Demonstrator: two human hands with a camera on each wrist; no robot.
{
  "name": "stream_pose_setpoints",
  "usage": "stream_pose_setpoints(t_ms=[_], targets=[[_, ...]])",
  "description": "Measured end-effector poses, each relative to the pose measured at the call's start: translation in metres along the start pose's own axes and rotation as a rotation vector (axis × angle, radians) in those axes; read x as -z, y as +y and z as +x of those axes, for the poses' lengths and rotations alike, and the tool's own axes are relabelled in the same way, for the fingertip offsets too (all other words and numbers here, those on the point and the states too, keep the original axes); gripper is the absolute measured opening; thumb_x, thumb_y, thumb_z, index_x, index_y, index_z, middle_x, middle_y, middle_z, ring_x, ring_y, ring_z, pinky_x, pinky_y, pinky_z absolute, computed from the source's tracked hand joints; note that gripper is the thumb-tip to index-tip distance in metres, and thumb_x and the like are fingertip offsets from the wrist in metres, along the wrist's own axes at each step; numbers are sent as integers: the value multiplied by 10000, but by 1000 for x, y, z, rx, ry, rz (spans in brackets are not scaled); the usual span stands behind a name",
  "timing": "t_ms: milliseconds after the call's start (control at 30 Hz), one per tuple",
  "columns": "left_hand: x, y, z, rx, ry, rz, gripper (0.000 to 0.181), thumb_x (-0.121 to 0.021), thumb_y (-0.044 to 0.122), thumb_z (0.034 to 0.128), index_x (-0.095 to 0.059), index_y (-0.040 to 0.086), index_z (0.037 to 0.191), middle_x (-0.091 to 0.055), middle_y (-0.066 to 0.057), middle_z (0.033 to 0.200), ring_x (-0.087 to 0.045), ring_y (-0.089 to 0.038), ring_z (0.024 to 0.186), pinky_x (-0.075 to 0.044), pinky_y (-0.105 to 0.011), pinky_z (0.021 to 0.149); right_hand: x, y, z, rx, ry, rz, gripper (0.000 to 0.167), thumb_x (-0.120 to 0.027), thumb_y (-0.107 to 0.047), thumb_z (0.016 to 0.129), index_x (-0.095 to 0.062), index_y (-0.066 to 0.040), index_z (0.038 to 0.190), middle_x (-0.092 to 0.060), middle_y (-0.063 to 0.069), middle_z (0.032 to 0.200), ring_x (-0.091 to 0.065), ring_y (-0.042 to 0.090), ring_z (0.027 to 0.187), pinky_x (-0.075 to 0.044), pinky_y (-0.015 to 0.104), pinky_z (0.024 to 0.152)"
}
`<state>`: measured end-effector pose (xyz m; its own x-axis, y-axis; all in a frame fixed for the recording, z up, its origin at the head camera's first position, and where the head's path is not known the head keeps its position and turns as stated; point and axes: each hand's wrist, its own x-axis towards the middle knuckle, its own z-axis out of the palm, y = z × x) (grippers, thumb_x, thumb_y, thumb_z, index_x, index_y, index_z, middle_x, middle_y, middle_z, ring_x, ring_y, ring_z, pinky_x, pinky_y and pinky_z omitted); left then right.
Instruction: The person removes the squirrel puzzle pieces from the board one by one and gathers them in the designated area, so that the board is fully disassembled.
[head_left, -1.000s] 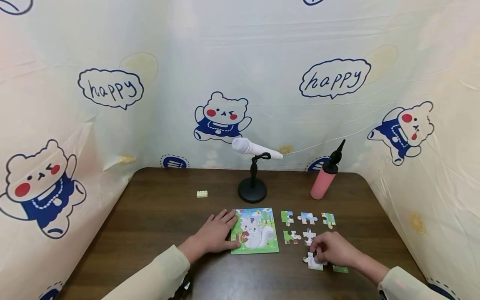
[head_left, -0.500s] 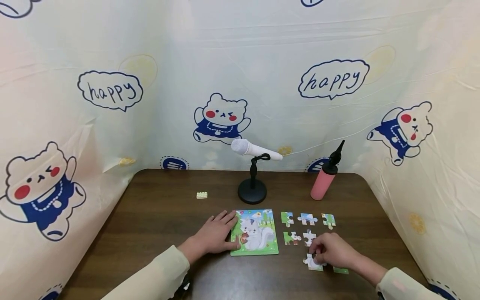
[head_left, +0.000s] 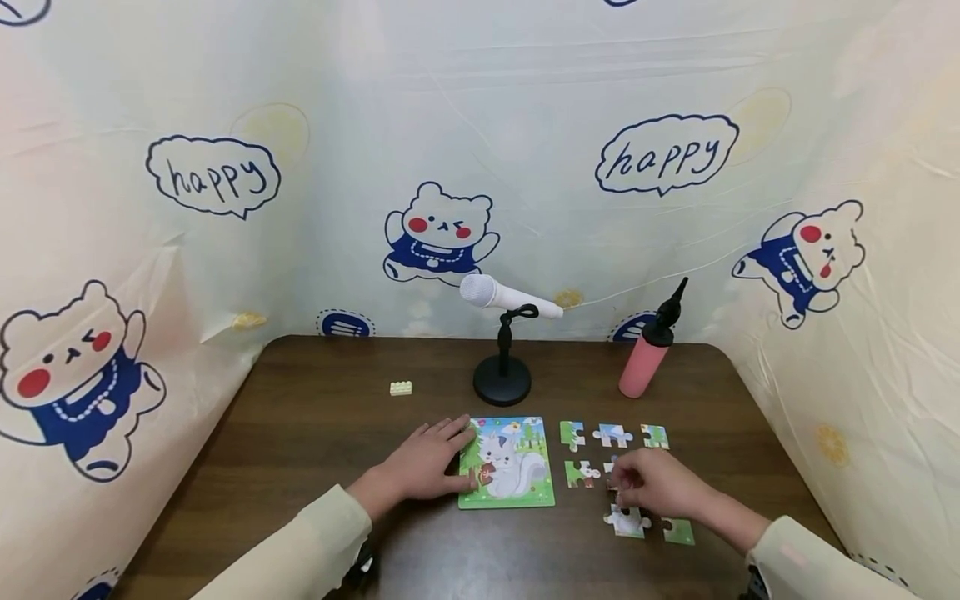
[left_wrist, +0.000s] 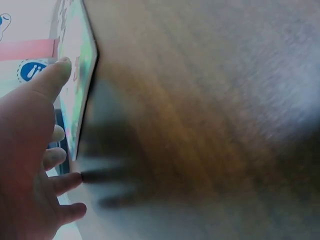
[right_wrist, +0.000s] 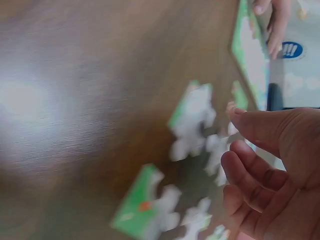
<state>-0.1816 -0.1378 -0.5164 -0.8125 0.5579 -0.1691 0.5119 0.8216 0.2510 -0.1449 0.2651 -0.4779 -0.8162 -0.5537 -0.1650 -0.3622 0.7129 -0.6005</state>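
Note:
My left hand (head_left: pixel 423 462) rests at the left edge of a square picture board (head_left: pixel 517 475) with a white squirrel on it. Its thumb (left_wrist: pixel 57 75) lies over the board, and the fingers are spread. To the right, my right hand (head_left: pixel 663 483) hovers above several loose jigsaw pieces, its fingers loosely bent with nothing seen between them. Just below it lie a white jigsaw piece (head_left: pixel 627 522) and a green one (head_left: pixel 678 532). A middle-row piece (head_left: pixel 609 467) is partly covered by the hand. In the right wrist view the pieces (right_wrist: pixel 192 112) look blurred.
Farther back stand a white microphone (head_left: pixel 517 302) on a black stand (head_left: pixel 502 379) and a pink hand pump (head_left: pixel 643 367) with a black nozzle. A small pale toy brick (head_left: pixel 401 388) lies at the back left. Printed cloth (head_left: pixel 525 108) surrounds the brown table (head_left: pixel 315 417).
My right hand has come off the white lower jigsaw piece and moved slightly away from me, over the middle row. The left hand stays at the board; the head view has shifted slightly.

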Motion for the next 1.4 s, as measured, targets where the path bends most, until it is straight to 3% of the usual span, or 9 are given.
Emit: stream_pose_setpoints(t_ms=[267, 500, 700, 1000, 1400], targets=[[11, -9, 8, 40, 39, -9, 848, -629, 683, 911, -457, 169, 1563, -388, -89, 1639, -355, -378, 1508, -276, -628, 1191, 4, -44, 50, 90, 20, -25, 111, -814, -152, 884, -754, -119, 971, -617, -86, 786, -542, 69, 695, -474, 253, 641], [12, -18, 13, 87, 20, -40, 807, -647, 654, 915, -482, 182, 1548, -407, -80, 1628, -339, -386, 1513, -256, -618, 1204, -24, -74, 95, 107, -21, -32, 158, -814, -188, 893, -767, -121, 1028, -648, -92, 841, -563, 78, 739, -490, 260, 680], [9, -19, 14, 86, 26, -55, 749, -667, 614, 922, -511, 207, 1530, -397, -130, 1626, -326, -415, 1512, -251, -648, 1192, -50, -87, 121, 139, -48, -43, 224, -819, -209, 887, -757, -109, 1078, -701, -4, 914, -559, 58, 749, -487, 253, 706], [7, -18, 15, 98, 36, -5, 730, -671, 616, 918, -524, 232, 1522, -398, -139, 1623, -344, -419, 1501, -302, -650, 1164, -72, -100, 138, 147, -58, -103, 335, -824, -243, 880, -747, -81, 1162, -710, -6, 954, -552, 62, 780, -482, 259, 751], [4, -19, 15, 79, 42, -42, 743, -687, 578, 923, -509, 193, 1533, -376, -167, 1631, -318, -436, 1509, -316, -690, 1134, -83, -100, 138, 133, -38, -155, 336, -855, -285, 835, -761, -118, 1111, -658, -22, 978, -515, 54, 819, -464, 257, 740]])
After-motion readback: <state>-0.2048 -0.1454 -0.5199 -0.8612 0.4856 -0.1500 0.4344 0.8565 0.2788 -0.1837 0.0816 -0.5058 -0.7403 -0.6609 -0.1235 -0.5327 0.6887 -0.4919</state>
